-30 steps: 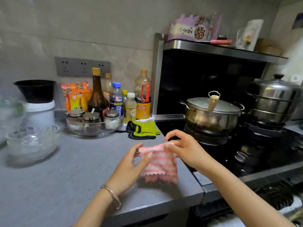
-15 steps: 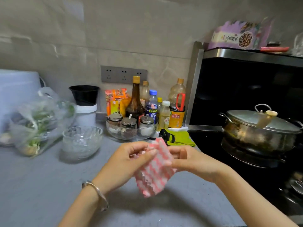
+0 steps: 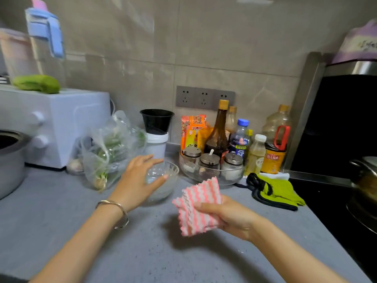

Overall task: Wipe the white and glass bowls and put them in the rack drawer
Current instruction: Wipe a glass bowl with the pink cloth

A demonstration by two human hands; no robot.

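A stack of clear glass bowls stands on the grey countertop, in the middle of the view. My left hand is at the stack's left rim with fingers spread, thumb over the bowl's mouth; whether it touches the glass is unclear. My right hand is lower right of the bowls, shut on a folded pink-and-white striped cloth. No white bowl or rack drawer is in view.
A bag of greens lies left of the bowls, before a white appliance. Behind are a black-and-white container, a glass dish of spice jars, and bottles. A green cloth and the stove lie right.
My left hand let go of the cloth and reached out to the glass bowls. The cloth stays in my right hand. The view swung left.
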